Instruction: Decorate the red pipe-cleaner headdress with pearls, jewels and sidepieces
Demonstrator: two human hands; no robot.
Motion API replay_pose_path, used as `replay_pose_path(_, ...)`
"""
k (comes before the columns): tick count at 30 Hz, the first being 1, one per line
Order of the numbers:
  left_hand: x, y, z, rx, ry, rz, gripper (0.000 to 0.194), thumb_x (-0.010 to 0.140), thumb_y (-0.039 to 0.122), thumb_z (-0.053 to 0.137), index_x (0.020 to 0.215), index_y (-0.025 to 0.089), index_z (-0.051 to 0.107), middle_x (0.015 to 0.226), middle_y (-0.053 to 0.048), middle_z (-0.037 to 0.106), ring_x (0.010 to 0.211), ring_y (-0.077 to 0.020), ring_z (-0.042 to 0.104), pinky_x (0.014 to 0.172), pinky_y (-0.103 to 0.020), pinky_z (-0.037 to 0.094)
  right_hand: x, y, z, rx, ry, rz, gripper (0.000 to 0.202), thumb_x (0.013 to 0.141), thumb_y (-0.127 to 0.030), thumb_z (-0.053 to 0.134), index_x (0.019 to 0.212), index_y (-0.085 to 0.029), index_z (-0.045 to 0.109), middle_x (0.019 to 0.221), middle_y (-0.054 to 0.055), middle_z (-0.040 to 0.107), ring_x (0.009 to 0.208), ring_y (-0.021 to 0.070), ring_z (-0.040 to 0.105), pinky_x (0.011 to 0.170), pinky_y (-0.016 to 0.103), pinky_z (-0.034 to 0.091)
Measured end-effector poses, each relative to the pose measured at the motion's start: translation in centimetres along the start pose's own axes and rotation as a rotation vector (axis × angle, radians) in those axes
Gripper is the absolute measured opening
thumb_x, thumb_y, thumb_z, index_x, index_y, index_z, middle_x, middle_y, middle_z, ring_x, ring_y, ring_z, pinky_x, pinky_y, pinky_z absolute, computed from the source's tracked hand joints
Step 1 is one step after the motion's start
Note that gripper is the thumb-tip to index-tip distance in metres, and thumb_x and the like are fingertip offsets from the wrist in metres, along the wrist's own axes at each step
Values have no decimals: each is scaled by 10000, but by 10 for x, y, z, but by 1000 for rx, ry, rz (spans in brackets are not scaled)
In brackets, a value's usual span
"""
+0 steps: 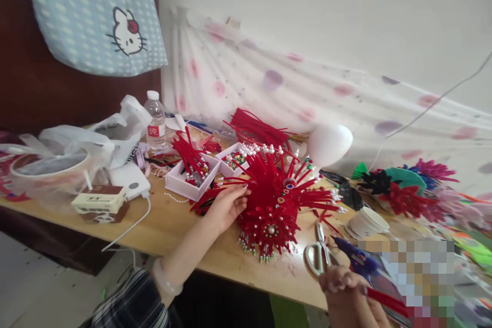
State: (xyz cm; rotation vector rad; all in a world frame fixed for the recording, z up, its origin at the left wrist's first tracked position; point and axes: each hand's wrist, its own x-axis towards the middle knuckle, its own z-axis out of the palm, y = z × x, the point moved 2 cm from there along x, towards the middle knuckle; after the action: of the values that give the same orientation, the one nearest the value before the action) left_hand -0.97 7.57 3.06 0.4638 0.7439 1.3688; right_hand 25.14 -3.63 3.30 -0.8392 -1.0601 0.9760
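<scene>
A large red headdress (265,189) of fuzzy chenille stems stands on the table, with white pearl tips, coloured gems and a flower with a pearl centre. At its left edge is my left hand (226,207), fingers curled against the red stems; the exact fingertip contact is partly hidden. Low on the right, my right hand (351,294) is closed around red chenille stems (388,301) that stick out to the right. Just beyond that hand lie scissors (321,251) with pale handles and a dark blue glue gun (357,259).
White boxes (194,179) hold beads and red stems behind my left hand. A water bottle (155,123), power bank (129,180) with cable, drink carton (100,204) and plastic bags stand left. A white foam head (329,144), paper cup (367,223) and coloured chenille flowers (409,200) lie right.
</scene>
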Motion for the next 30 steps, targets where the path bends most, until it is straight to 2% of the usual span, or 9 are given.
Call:
replay_pose_path(3, 17, 5, 5, 128, -19, 15, 100, 749, 158, 783, 770, 123, 691, 680, -25, 693, 512, -63, 577, 484, -151, 491, 16, 7, -11, -55, 170, 48, 227, 800, -446, 756, 776, -234, 679, 774, 8, 576, 718, 146, 575, 669, 306, 535)
replay_pose_path(6, 25, 17, 6, 293, -68, 41, 115, 685, 135, 811, 739, 142, 710, 621, 1, 675, 503, -86, 573, 458, -172, 476, 27, 20, -9, -87, 258, 62, 274, 721, -459, 818, 760, -218, 693, 900, 48, 647, 865, 205, 634, 731, 344, 560)
replay_pose_path(8, 30, 29, 6, 418, -116, 57, 98, 681, 129, 801, 677, 159, 707, 560, 19, 653, 485, -96, 567, 456, -185, 469, 33, 27, 1, -123, 293, 35, 292, 721, -465, 811, 725, -208, 672, 953, 60, 661, 908, 216, 640, 750, 344, 561)
replay_pose_path(12, 43, 52, 8, 662, -236, 51, 146, 703, 117, 756, 587, 173, 689, 499, 29, 642, 459, -114, 572, 510, -222, 492, 46, 39, 26, -173, 385, 50, 316, 731, -488, 787, 725, -201, 657, 1057, 57, 674, 844, 176, 634, 795, 323, 542)
replay_pose_path(16, 56, 68, 16, 918, -344, 64, 54, 710, 179, 758, 669, 194, 727, 625, 29, 718, 600, -161, 658, 626, -259, 529, 61, 42, 41, -96, 387, 104, 341, 687, -515, 803, 661, -208, 656, 933, 48, 682, 980, 224, 617, 898, 347, 513)
replay_pose_path(20, 62, 79, 35, 1334, -520, 341, 71, 783, 246, 702, 827, 230, 756, 898, 18, 784, 887, -221, 710, 857, -312, 526, 69, 41, 50, -8, 337, 178, 352, 612, -479, 854, 622, -195, 647, 746, 23, 633, 768, 170, 603, 718, 265, 534)
replay_pose_path(23, 65, 79, 46, 1407, -623, 468, 79, 817, 202, 664, 818, 219, 741, 959, -6, 782, 919, -203, 706, 903, -305, 512, 67, 40, 58, 87, 348, 241, 330, 619, -436, 862, 664, -195, 641, 679, -11, 597, 605, 113, 552, 542, 197, 483)
replay_pose_path(27, 70, 79, 46, 1387, -628, 430, 94, 825, 217, 654, 771, 205, 730, 928, -9, 783, 898, -195, 711, 895, -305, 518, 68, 40, 71, 134, 363, 283, 368, 570, -423, 891, 676, -201, 618, 650, -32, 578, 538, 95, 531, 483, 177, 455)
replay_pose_path(30, 77, 85, 38, 1396, -630, 270, 85, 786, 258, 687, 748, 206, 742, 882, 3, 790, 894, -219, 718, 907, -331, 521, 70, 42, 76, 105, 406, 249, 395, 539, -438, 901, 659, -192, 616, 661, -31, 557, 563, 86, 519, 510, 163, 462)
